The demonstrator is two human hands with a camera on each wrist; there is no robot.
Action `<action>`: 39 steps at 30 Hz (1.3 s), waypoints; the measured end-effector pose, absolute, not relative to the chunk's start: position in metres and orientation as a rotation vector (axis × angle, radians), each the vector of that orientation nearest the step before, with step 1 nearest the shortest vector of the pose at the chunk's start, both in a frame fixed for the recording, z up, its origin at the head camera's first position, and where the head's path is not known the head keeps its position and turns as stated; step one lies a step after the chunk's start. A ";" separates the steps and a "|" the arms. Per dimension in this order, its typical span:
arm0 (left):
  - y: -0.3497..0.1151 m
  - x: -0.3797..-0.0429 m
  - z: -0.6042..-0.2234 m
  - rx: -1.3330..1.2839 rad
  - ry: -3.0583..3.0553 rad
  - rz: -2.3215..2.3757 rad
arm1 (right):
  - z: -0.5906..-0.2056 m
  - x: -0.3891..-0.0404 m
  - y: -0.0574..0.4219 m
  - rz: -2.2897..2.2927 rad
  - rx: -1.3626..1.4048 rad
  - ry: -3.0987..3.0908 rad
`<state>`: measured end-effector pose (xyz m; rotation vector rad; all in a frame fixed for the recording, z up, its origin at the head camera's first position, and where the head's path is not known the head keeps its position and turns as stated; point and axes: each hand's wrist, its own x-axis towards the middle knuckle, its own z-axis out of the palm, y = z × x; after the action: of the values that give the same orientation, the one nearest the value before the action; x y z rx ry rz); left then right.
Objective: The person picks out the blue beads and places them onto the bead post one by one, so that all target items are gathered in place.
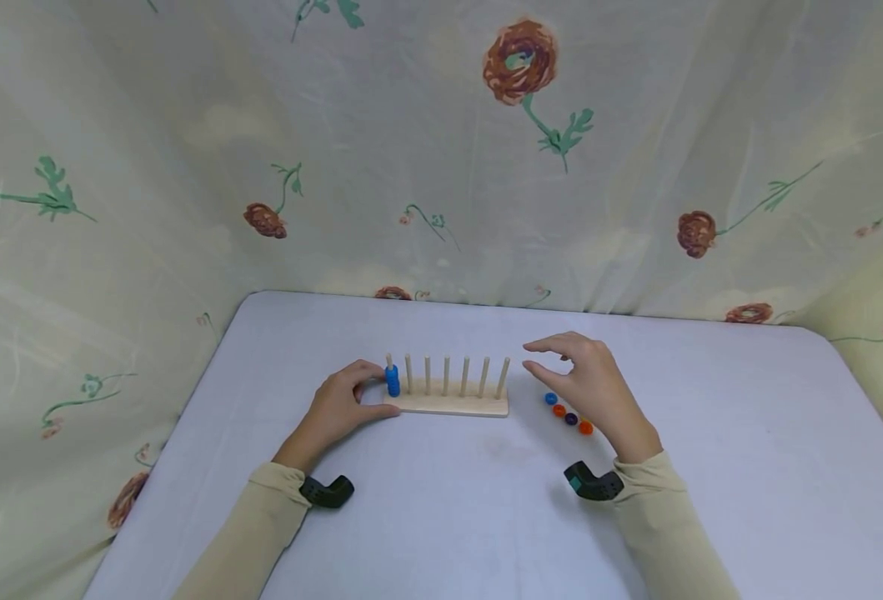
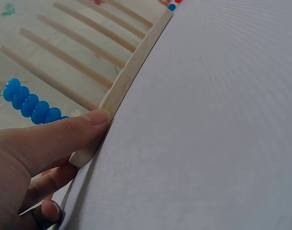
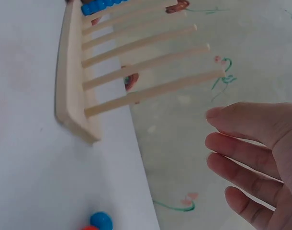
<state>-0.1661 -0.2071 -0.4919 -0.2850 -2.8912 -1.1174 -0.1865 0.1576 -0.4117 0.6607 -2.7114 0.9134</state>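
A wooden peg board [image 1: 452,405] with a row of upright pegs stands on the table. Blue beads [image 1: 392,382] are stacked on its leftmost peg; the other pegs carry none. My left hand [image 1: 339,408] grips the board's left end, its thumb [image 2: 97,117] on the front edge and other fingers at the end and beneath. To the right of the board, my right hand [image 1: 591,385] hovers in the air with thumb and fingers apart, nothing between them. Below it lie several loose beads in a slanting line: a blue bead [image 1: 551,398], orange ones and a dark purple bead [image 1: 571,419].
A white cloth covers the table [image 1: 441,517]. Behind and beside it hangs a flowered curtain [image 1: 381,150]. Each wrist wears a black camera device, one on the left [image 1: 327,492] and one on the right [image 1: 594,482].
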 end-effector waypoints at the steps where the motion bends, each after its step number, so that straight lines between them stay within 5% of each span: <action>1: -0.207 -0.166 -0.492 -0.282 -2.893 -1.118 | -0.413 -0.186 0.160 0.908 0.654 -2.725; 39: -0.206 -0.166 -0.492 -0.263 -2.909 -1.124 | -0.455 -0.181 0.187 0.599 0.588 -2.995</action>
<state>-0.1657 -0.2064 -0.4917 -0.2626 -2.9090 -1.1240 -0.1809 0.1870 -0.4552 0.5876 -2.9955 0.5985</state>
